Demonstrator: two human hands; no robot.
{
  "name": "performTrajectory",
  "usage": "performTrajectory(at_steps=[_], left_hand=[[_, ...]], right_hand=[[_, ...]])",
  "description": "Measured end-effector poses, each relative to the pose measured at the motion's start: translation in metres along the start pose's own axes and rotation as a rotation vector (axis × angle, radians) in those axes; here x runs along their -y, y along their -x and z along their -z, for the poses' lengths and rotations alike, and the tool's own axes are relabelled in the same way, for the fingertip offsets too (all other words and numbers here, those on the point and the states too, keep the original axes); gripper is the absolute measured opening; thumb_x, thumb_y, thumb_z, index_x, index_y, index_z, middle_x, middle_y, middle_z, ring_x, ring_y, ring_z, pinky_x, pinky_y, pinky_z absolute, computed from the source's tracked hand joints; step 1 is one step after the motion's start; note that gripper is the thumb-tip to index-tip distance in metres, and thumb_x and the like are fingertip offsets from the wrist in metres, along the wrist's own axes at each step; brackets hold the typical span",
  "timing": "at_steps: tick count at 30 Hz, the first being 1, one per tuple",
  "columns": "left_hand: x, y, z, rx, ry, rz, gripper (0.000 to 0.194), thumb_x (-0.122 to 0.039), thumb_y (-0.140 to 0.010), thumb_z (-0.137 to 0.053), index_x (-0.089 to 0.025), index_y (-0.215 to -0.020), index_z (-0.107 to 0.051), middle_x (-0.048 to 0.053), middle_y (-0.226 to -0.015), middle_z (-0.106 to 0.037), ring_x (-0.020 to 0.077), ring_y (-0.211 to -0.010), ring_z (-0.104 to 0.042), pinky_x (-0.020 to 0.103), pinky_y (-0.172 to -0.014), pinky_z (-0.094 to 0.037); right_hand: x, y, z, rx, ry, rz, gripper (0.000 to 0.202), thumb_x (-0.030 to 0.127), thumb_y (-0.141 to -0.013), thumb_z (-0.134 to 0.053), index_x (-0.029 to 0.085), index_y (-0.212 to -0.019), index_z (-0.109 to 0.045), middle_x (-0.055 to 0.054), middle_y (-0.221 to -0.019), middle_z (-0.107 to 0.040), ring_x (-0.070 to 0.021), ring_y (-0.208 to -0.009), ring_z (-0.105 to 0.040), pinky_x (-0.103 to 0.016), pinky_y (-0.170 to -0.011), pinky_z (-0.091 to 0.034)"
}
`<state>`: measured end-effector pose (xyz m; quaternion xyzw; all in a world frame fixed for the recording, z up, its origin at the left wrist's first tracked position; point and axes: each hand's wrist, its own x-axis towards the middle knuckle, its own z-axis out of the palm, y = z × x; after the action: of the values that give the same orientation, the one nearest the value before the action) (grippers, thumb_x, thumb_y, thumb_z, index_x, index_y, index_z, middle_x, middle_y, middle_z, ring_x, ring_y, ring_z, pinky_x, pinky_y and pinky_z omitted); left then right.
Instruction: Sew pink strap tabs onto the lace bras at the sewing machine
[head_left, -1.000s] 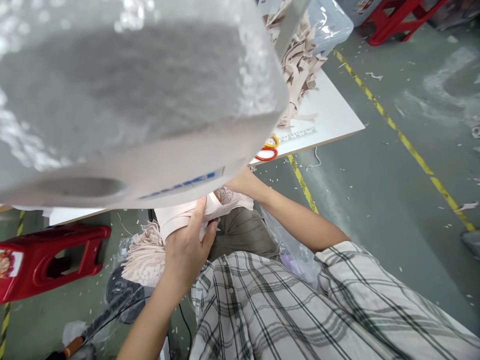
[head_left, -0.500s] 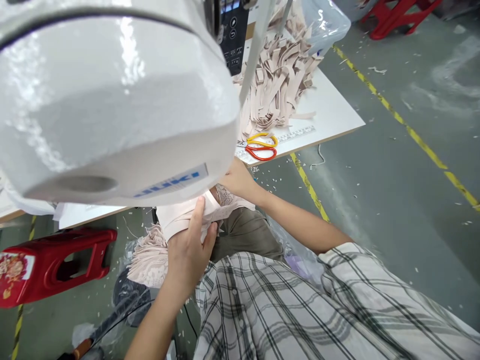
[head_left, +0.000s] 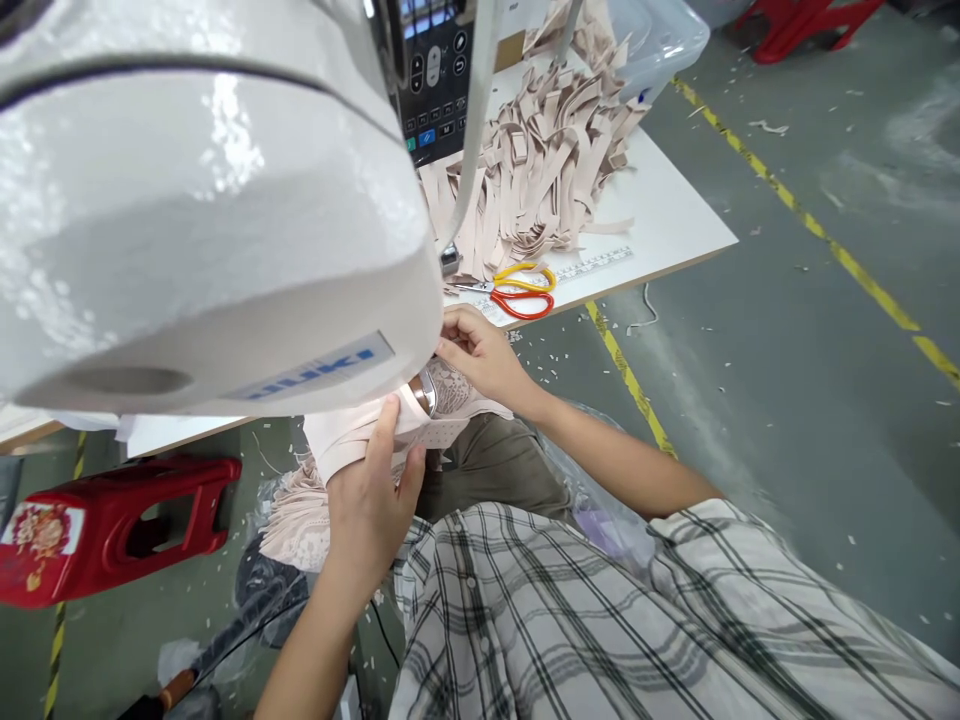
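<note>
A pale pink fabric piece (head_left: pixel 341 440) with a lace part lies over the metal arm of the white sewing machine (head_left: pixel 225 260). My left hand (head_left: pixel 375 490) grips the fabric from the front, its index finger resting along the top and its thumb at the edge. To the right of the metal part, my right hand (head_left: pixel 476 355) is curled at the machine head's edge, thumb and fingers close together above the lace. What those fingertips pinch is too small to make out and partly hidden by the machine head.
Scissors (head_left: pixel 525 291) and a ruler (head_left: pixel 596 263) lie on the white table (head_left: pixel 675 215), beside a heap of beige strips (head_left: pixel 551 170). A red stool (head_left: pixel 112 530) stands at left. A lace fabric stack (head_left: pixel 296 520) hangs below the machine. A clear plastic bin (head_left: pixel 667 40) is behind.
My right hand has come further into view, its fingers now curled, and more of the metal part shows. The view has shifted slightly, exposing more of the control panel. My left hand stays on the fabric.
</note>
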<state>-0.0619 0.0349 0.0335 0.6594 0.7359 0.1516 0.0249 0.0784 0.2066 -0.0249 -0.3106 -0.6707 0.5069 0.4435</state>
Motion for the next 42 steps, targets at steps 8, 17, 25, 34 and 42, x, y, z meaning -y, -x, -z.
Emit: performTrajectory(at_steps=[8,17,25,34,42], left_hand=[[-0.002,0.001,0.004,0.014,0.028,0.020,0.053,-0.038,-0.096,-0.057,-0.013,-0.143,-0.048,0.013,-0.099,-0.075,0.0226,-0.082,-0.071,0.029,-0.069,-0.050],[-0.004,0.003,0.005,0.007,0.051,0.071,0.068,-0.044,-0.096,-0.055,-0.008,-0.149,-0.032,0.025,-0.129,-0.064,0.0274,-0.090,-0.072,0.034,-0.070,-0.054],[-0.010,0.013,-0.005,0.004,0.080,0.049,0.083,-0.043,-0.096,-0.056,-0.008,-0.157,-0.013,0.027,-0.130,-0.062,0.0313,-0.095,-0.073,0.037,-0.070,-0.059],[-0.052,0.046,-0.033,-0.022,0.100,-0.191,0.095,-0.032,-0.092,-0.063,-0.007,-0.158,-0.001,0.029,-0.152,-0.040,0.0336,-0.132,-0.055,0.038,-0.092,-0.059],[-0.053,0.042,-0.018,0.303,0.421,-0.075,0.076,-0.035,-0.095,-0.058,-0.015,-0.156,-0.017,0.017,-0.121,-0.070,0.0253,-0.095,-0.074,0.033,-0.066,-0.061]], right_hand=[[0.000,0.005,0.001,0.020,0.024,-0.017,0.019,0.038,-0.091,-0.062,0.020,-0.093,-0.064,-0.006,-0.103,-0.064,-0.0169,-0.095,-0.059,-0.032,-0.083,-0.049],[0.000,0.014,-0.003,0.055,-0.012,-0.060,0.020,0.039,-0.091,-0.061,0.019,-0.093,-0.065,-0.006,-0.101,-0.064,-0.0180,-0.094,-0.061,-0.032,-0.081,-0.049],[0.018,0.042,-0.010,0.045,-0.112,-0.152,0.029,0.045,-0.087,-0.065,0.020,-0.101,-0.059,-0.004,-0.097,-0.063,-0.0170,-0.088,-0.060,-0.032,-0.083,-0.049],[0.034,0.089,0.000,0.056,-0.239,-0.362,0.020,0.039,-0.089,-0.064,0.020,-0.095,-0.064,-0.001,-0.089,-0.064,-0.0154,-0.082,-0.059,-0.028,-0.075,-0.048],[0.046,0.096,0.024,0.052,-0.303,-0.347,0.022,0.040,-0.088,-0.064,0.018,-0.091,-0.069,-0.002,-0.088,-0.065,-0.0154,-0.081,-0.059,-0.027,-0.072,-0.048]])
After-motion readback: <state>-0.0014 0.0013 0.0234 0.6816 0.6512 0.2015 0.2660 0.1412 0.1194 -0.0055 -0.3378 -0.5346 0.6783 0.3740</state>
